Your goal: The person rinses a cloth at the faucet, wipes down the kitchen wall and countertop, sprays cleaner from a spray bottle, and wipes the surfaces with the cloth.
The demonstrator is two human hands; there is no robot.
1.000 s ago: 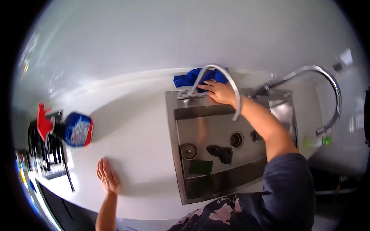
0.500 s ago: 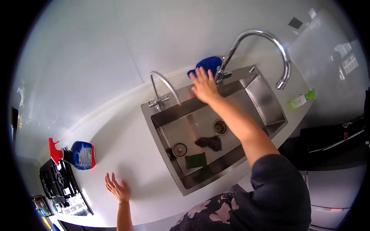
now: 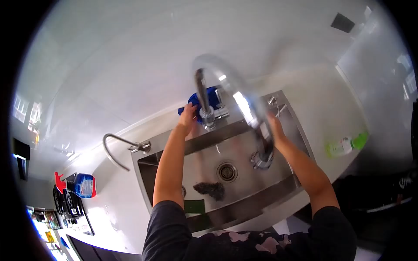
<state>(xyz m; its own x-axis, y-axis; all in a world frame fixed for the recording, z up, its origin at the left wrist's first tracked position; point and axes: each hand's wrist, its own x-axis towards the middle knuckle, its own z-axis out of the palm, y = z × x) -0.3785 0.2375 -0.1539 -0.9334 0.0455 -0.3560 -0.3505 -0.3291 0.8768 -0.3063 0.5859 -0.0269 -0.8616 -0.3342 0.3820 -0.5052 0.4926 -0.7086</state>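
Where the head view shows the left hand (image 3: 187, 118) at the blue cloth (image 3: 211, 94) by the back edge of the sink (image 3: 248, 185), I cannot tell whether its fingers grip; the right hand (image 3: 276, 128), fingers likewise unclear, is partly hidden behind the tall faucet (image 3: 245, 107).

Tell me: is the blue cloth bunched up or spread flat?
Bunched up: the blue cloth sits as a rumpled lump behind the large tap, by the left hand. The tap covers part of it.

No text can be read, even on the spray bottle (image 3: 84, 185).
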